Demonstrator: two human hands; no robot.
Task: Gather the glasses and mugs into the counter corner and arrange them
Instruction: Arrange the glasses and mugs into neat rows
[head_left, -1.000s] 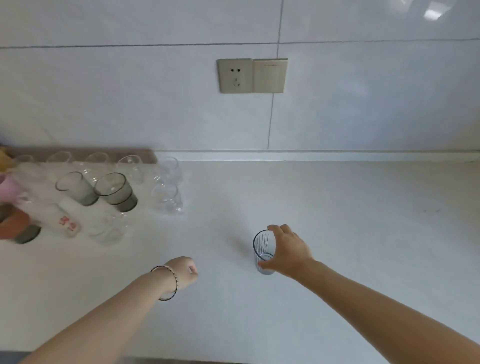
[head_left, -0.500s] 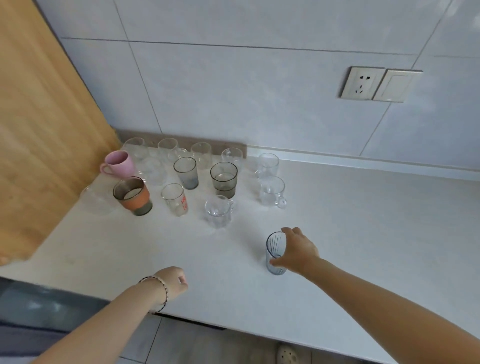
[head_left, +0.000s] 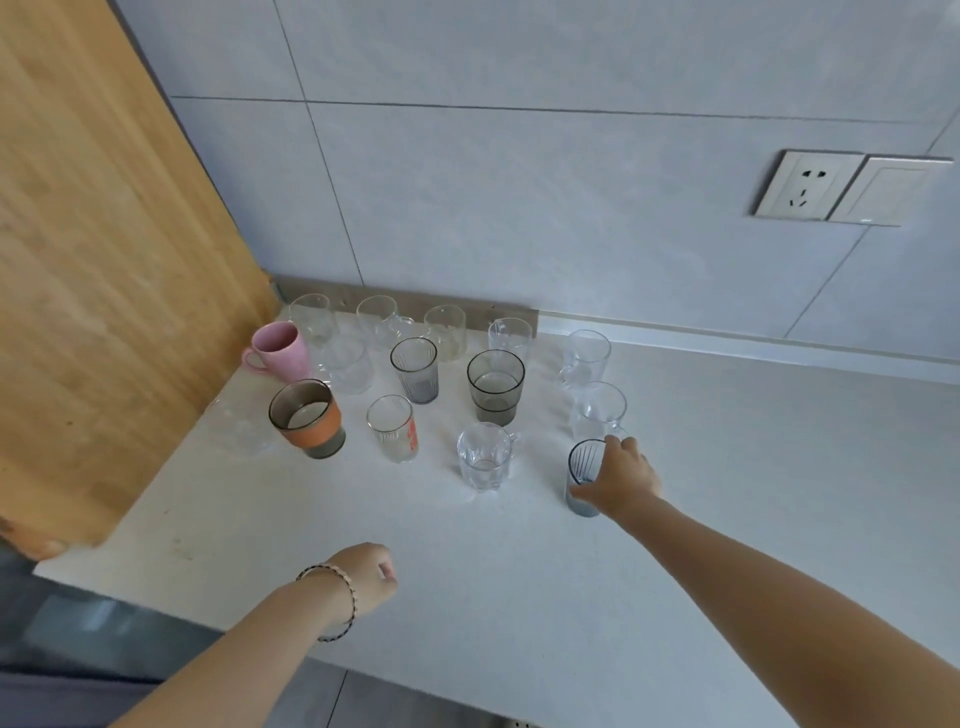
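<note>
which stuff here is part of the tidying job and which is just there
Job: striped glass in the right hand; pink mug; orange-banded glass; grey glass; clear mug.
Just there: wall socket; switch; wooden panel.

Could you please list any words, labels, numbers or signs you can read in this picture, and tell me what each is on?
On the small clear glass: red print down its side, too blurred to read.
On the striped glass held by the right hand: thin vertical lines only, no lettering.
On the wall socket: no readable marking.
No other text is visible.
</note>
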